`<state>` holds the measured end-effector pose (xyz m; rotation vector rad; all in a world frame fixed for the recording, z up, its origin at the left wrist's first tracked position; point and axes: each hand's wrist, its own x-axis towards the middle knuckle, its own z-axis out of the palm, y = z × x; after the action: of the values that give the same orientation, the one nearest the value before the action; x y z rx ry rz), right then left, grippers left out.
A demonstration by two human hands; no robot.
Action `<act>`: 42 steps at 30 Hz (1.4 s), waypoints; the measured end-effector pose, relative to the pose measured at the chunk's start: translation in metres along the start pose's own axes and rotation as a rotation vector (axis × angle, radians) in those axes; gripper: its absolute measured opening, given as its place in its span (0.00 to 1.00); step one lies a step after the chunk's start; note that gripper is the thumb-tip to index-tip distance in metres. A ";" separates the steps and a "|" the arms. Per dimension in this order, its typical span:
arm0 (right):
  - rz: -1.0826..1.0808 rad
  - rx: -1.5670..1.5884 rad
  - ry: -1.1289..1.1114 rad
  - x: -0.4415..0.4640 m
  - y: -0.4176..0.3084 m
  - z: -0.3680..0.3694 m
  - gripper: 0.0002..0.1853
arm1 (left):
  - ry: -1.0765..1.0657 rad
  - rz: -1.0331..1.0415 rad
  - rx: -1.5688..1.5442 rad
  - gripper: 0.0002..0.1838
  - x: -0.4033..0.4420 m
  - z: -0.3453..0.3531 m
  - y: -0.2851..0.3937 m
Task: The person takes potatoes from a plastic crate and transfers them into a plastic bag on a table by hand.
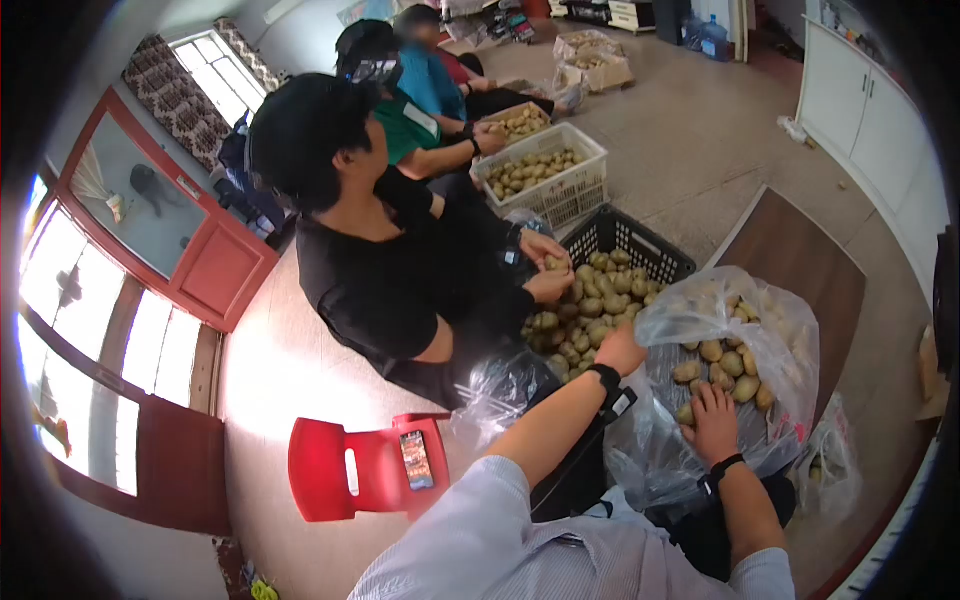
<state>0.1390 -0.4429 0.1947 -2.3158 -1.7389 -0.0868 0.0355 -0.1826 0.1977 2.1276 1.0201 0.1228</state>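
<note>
My left hand (621, 349) is closed at the near left edge of a clear plastic bag (672, 333), gripping the film there; its fingertips are partly hidden. It sits beside the potatoes (597, 306) heaped in a black crate (632, 237). Inside the bag, more potatoes (738, 362) lie loose. My right hand (713, 424) reaches into the bag's mouth with fingers spread over them, its thumb side against one potato (685, 414). Whether it grasps any is not plain.
A co-worker in black (385, 270) sits at my left, both hands (548, 272) over the crate. Two more people sit beyond. A white crate (560, 190) of potatoes, a brown board (800, 260), a red stool (375, 470) bearing a phone (416, 460), and a white cabinet (870, 130) stand around.
</note>
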 end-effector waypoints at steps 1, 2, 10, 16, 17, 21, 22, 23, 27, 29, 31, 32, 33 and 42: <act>0.009 -0.006 0.017 0.002 -0.002 -0.002 0.29 | 0.003 0.019 0.007 0.27 -0.006 -0.004 0.010; 0.000 -0.033 0.018 0.001 -0.005 -0.003 0.30 | 0.118 0.039 -0.031 0.27 -0.016 -0.006 0.017; -0.043 -0.098 0.057 0.002 -0.014 -0.006 0.24 | 0.341 0.196 -0.173 0.22 -0.041 -0.002 0.043; -0.014 -0.071 -0.004 0.002 -0.017 -0.008 0.25 | 0.171 0.199 -0.325 0.21 -0.037 0.003 0.038; -0.004 -0.072 -0.027 0.000 -0.017 -0.004 0.27 | 0.181 0.206 -0.318 0.21 -0.036 0.002 0.038; 0.020 -0.117 -0.039 -0.004 -0.011 0.017 0.28 | 0.156 0.188 -0.378 0.21 -0.032 0.010 0.034; 0.015 -0.116 -0.033 -0.005 -0.009 0.020 0.28 | 0.120 0.171 -0.448 0.21 -0.029 0.014 0.032; 0.016 -0.106 -0.043 -0.006 -0.007 0.022 0.28 | 0.085 0.155 -0.515 0.21 -0.025 0.015 0.028; 0.034 -0.037 -0.079 0.000 -0.007 0.015 0.27 | -0.058 0.017 -0.649 0.22 -0.038 0.000 0.049; 0.049 -0.004 -0.075 -0.002 -0.008 0.011 0.27 | -0.176 -0.029 -0.597 0.20 -0.044 -0.005 0.053; 0.081 0.168 0.048 0.001 -0.013 -0.001 0.26 | -0.218 -0.038 -0.595 0.19 -0.044 -0.001 0.052; 0.080 0.171 0.052 0.004 -0.012 0.001 0.26 | -0.251 -0.040 -0.596 0.19 -0.042 -0.001 0.052; 0.096 0.187 0.079 0.005 -0.011 0.001 0.26 | -0.251 -0.041 -0.596 0.19 -0.043 -0.003 0.053; 0.334 0.658 0.216 0.034 -0.026 -0.017 0.30 | -0.442 -0.044 -0.439 0.23 -0.048 0.000 0.068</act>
<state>0.1254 -0.4084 0.2219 -1.9673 -1.0447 0.2488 0.0460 -0.2429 0.2542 1.6325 0.6992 -0.1312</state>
